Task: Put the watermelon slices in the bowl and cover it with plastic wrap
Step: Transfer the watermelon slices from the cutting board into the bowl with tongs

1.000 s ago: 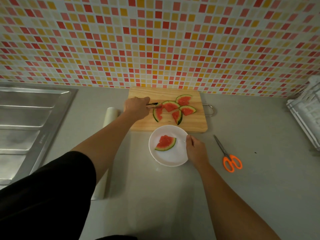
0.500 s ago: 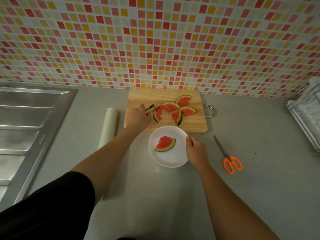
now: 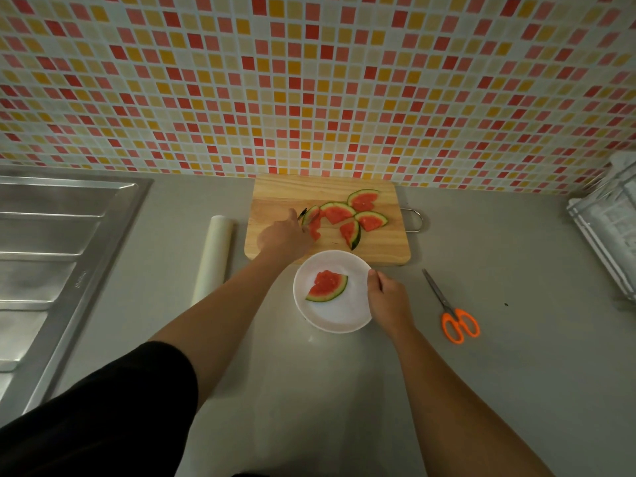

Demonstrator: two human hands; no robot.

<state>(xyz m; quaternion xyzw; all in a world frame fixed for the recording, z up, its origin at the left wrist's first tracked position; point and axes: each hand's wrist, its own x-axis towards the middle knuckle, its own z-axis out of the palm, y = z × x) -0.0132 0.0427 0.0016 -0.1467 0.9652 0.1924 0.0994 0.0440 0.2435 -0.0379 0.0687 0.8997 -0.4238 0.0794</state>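
A white bowl [image 3: 347, 318] sits on the grey counter in front of a wooden cutting board [image 3: 275, 194] and holds one watermelon slice [image 3: 327, 286]. Several more slices [image 3: 370, 220] lie on the board. My left hand [image 3: 284, 237] is shut on small dark tongs [image 3: 303, 214], which pinch the leftmost slice [image 3: 314, 223] at the board's middle. That slice looks tilted up. My right hand [image 3: 387, 297] grips the bowl's right rim. A roll of plastic wrap [image 3: 213, 256] lies left of the board.
Orange-handled scissors [image 3: 454, 316] lie on the counter right of the bowl. A steel sink drainboard [image 3: 51, 253] fills the left side. A white dish rack [image 3: 609, 228] stands at the right edge. A tiled wall rises behind the board.
My left hand has drawn back from the board's centre toward the bowl, the tongs bringing the leftmost slice along and tipping it up. My right hand and the bowl have stayed put.
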